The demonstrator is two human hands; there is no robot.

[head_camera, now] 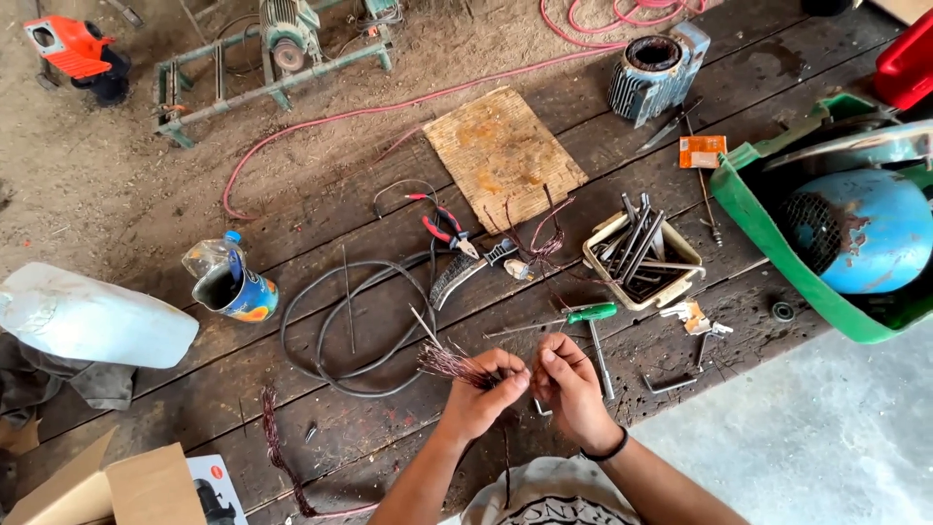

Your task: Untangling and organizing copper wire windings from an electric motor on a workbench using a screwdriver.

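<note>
Both hands meet over the dark plank floor: the left hand (483, 392) pinches a frayed bundle of thin reddish copper wire strands (449, 364), while the fingertips of the right hand (570, 382) press together on the bundle's near end, between the two hands. Done well, the work calls for a firm left pinch and strands kept from splaying. Just beyond lie a green-handled screwdriver (564, 319), a looped black cable (340, 326), red-handled pliers (446, 229) and a cream tray of metal rods (642, 255).
</note>
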